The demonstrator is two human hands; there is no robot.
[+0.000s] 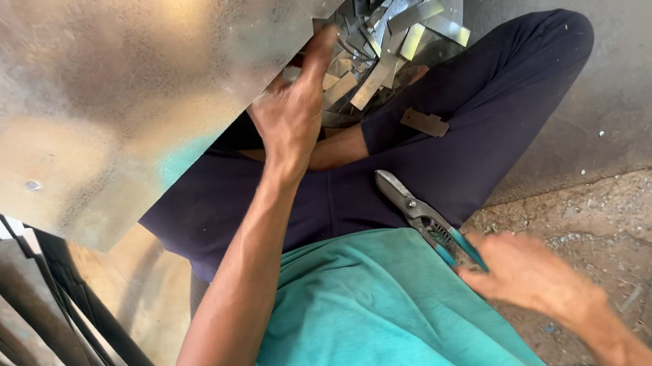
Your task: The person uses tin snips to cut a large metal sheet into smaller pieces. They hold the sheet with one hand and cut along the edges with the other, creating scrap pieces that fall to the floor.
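My left hand reaches forward and grips the lower edge of a large shiny galvanized metal sheet that fills the upper left. My right hand sits low at the right, closed on the teal handles of a pair of tin snips. The snips' grey blades are shut, point up and left, and rest on my dark trousers. I sit cross-legged in a teal shirt.
A pile of cut metal strips lies on the floor beyond my legs. A small brown metal piece rests on my right knee. Several dark metal sheets are stacked at the left. Gravelly ground lies to the right.
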